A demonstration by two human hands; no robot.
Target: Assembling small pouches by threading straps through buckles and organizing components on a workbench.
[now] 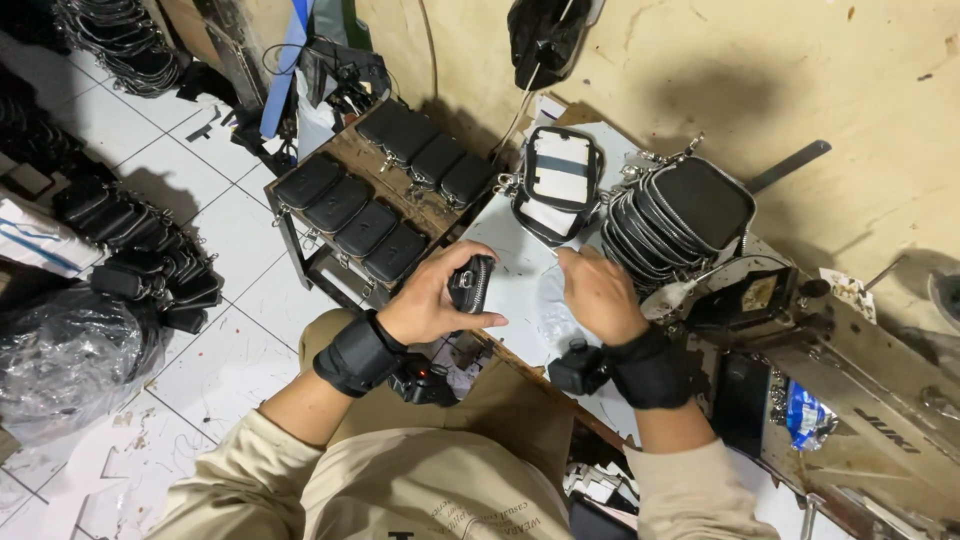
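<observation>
Holding black pouch [471, 284] in left hand [432, 302]

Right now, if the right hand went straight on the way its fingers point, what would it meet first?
Probably the open pouch with the white inside, standing just beyond the right hand on the pale table top. Depth is unclear; the stack of black pouches lies to its side.

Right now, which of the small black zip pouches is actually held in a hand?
The pouch gripped in the left hand. The others lie in rows on the wooden stand or stacked beside the sewing machine.
</observation>
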